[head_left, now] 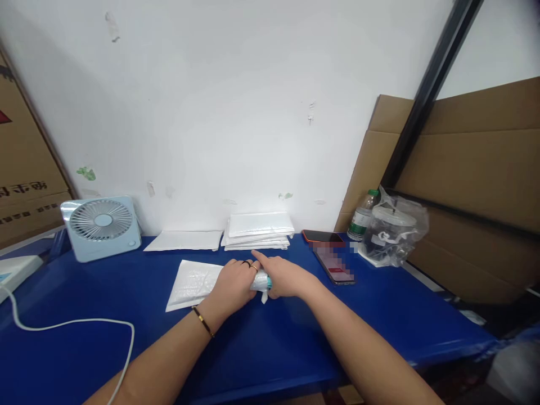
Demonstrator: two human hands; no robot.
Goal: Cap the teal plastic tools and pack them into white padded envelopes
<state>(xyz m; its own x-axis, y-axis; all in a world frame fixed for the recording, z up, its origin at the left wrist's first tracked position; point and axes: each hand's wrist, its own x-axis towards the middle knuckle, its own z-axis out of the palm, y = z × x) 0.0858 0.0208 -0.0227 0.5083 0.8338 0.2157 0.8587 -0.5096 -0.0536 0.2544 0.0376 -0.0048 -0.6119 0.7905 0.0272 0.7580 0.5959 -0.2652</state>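
Head view, one moment at a blue table (295, 337).

Item 1: our left hand (234, 284), fingers curled down, pressing on the right end of a white mailer (192, 284) that lies flat mid-table. A likely reason for the flat palm: it pins the mailer so the end stays put.

Item 2: our right hand (284, 277), closed around a small white wrapped item (262, 281) with a teal edge, held right at the mailer's mouth. Both hands meet over it, touching; whether the item is partly inside the mailer we cannot tell.

Item 3: mailer stack (258, 230), against the wall just behind the hands, with one flat mailer (185, 241) lying beside it to the left. Both sit within easy reach.

Item 4: phone (333, 261), screen lit, near our right hand; second phone (323, 237) behind it.

Item 5: bottle (360, 216) and bagged tub (394, 233), far right, beside leaning cardboard (472, 169).

Item 6: fan (101, 226), left rear, facing us. White cable (76, 323) loops over the left of the table, near our left forearm, apart from the mailer.

Obstructions: none between the hands and the mailer; the phone is the closest thing to our right wrist.
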